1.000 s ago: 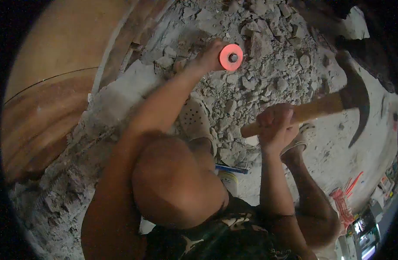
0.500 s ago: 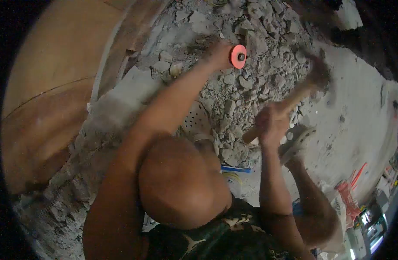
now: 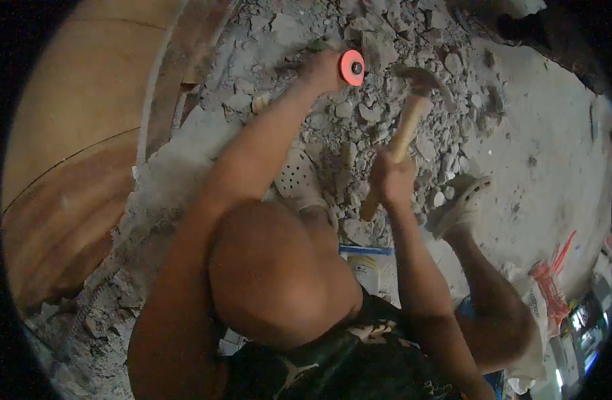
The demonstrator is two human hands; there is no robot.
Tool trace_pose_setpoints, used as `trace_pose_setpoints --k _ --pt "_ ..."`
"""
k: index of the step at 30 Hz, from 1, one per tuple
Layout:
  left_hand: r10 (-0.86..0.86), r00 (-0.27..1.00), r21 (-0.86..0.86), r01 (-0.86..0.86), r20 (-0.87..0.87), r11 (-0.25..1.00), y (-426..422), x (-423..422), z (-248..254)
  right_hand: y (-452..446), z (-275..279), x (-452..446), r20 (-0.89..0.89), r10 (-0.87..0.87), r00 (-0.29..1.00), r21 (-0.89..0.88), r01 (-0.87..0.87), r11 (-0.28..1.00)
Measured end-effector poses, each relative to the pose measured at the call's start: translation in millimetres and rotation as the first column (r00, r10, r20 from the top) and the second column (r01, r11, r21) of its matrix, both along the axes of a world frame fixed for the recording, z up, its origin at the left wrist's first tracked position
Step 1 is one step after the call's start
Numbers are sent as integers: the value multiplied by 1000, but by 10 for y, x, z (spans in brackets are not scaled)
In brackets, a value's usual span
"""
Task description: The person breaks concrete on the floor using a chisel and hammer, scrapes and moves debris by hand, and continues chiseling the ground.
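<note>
My left hand [image 3: 321,71], closed at the end of the stretched arm, grips a chisel [image 3: 356,68] just below its round pink guard. The chisel's metal striking end points up toward me; its blade is hidden below the hand. Fingers of my right hand [image 3: 393,180] are wrapped around the wooden handle of a hammer [image 3: 406,130]. The dark hammer head is slightly blurred, over the rubble to the right of the chisel and apart from it. Broken grey rubble [image 3: 372,110] lies under and around both hands.
Wooden boards [image 3: 86,100] stand along the left. My feet are in light clogs [image 3: 296,175] beside the rubble. A grey concrete floor [image 3: 529,147] stretches right. Behind my right forearm is a blue-edged object [image 3: 366,251]. A red and white bag [image 3: 549,293] sits at lower right.
The hammer has swung left and toward the chisel, with my right hand shifting left and slightly up. The left hand keeps its grip on the chisel and appears slightly higher and farther left.
</note>
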State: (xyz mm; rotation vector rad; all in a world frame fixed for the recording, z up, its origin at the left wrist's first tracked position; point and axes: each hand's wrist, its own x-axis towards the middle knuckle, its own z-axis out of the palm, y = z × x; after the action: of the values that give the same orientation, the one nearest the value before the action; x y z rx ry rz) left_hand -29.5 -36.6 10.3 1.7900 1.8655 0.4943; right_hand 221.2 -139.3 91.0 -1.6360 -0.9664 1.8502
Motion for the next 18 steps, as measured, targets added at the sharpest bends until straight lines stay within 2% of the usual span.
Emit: trace_pose_setpoints --k 1,2,4,5,6,8,9,10,11,12,13,14,15,16,17,18 --pt "0 1000 8 0 -1 1000 45 -3 -20 141 171 59 -24 -119 993 6 119 993" --pt "2 1000 29 -3 7 1000 77 -12 -87 262 217 156 73 -181 981 100 173 980" --pt "3 1000 38 -4 21 999 106 -37 -210 493 428 294 -116 -326 938 360 346 866" --pt "-21 1000 35 21 5 999 146 -60 -270 594 591 299 -428 -259 866 408 441 800" --pt "-46 999 31 46 -9 998 147 -56 -277 653 784 254 -594 -383 708 186 583 791" --pt "-53 998 27 54 -30 998 158 -56 -279 583 704 106 -603 -385 698 254 626 737" --pt "-59 997 21 60 -50 998 160 -54 -259 443 493 -8 -602 -387 698 252 626 738" --pt "-61 997 19 62 -50 998 152 -42 -217 199 122 -138 -444 -277 852 176 386 906" --pt "-79 995 26 78 52 997 134 9 -146 -32 -206 -224 -290 -112 950 48 131 990" --pt "-99 984 43 94 147 995 159 30 -77 -88 -362 -266 -167 94 982 -112 -113 987" --pt "-110 985 61 103 133 993 202 6 3 -49 -313 -276 -150 35 988 -158 -59 986" --pt "-44 997 -11 45 62 999 186 4 52 -50 -252 -224 -125 -12 992 -209 -15 978" --pt "18 1000 -100 -18 -3 995 114 39 42 -81 -187 -121 -101 -39 994 -184 20 983" --pt "15 1000 -99 -16 -1 995 157 35 28 -23 -88 -38 -81 -71 994 -149 58 987" --pt "25 1000 -108 -26 -7 994 203 -2 14 73 12 58 42 -86 995 -94 90 992" --pt "30 1000 -140 -30 -3 990 145 23 -39 188 97 151 161 -133 978 48 127 991"
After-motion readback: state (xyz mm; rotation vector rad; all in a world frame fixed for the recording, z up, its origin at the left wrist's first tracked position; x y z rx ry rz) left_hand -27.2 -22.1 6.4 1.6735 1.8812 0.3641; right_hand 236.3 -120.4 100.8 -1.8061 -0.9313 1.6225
